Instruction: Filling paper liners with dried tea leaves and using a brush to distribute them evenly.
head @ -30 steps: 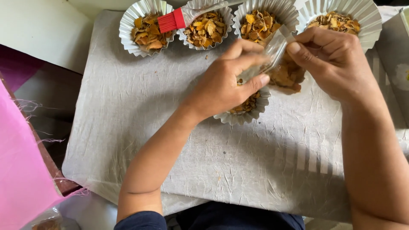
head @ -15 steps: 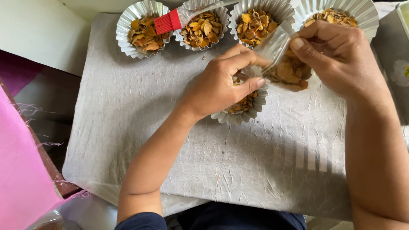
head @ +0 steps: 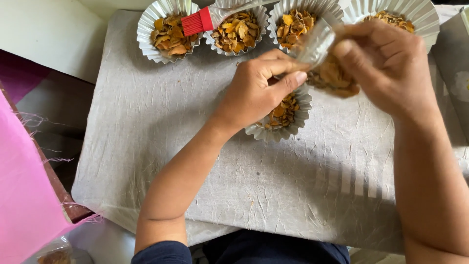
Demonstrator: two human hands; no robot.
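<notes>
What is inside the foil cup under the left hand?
The foil cup holds orange-brown flakes. The left hand covers its far side, so how full it is there cannot be seen.

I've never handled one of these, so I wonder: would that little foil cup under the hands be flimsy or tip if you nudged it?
Probably flimsy: the foil cup has thin pleated walls that look easy to dent. It likely slides rather than tips, being wide and low on the crinkled paper. The left hand resting on its rim suggests it needs steadying.

Fluted cups (head: 279, 128): shiny pleated foil. Mat (head: 161, 132): matt, creased grey paper. Brush head (head: 196, 22): red, ribbed, silicone-like. Filling (head: 282, 111): dry, flaky.
</notes>
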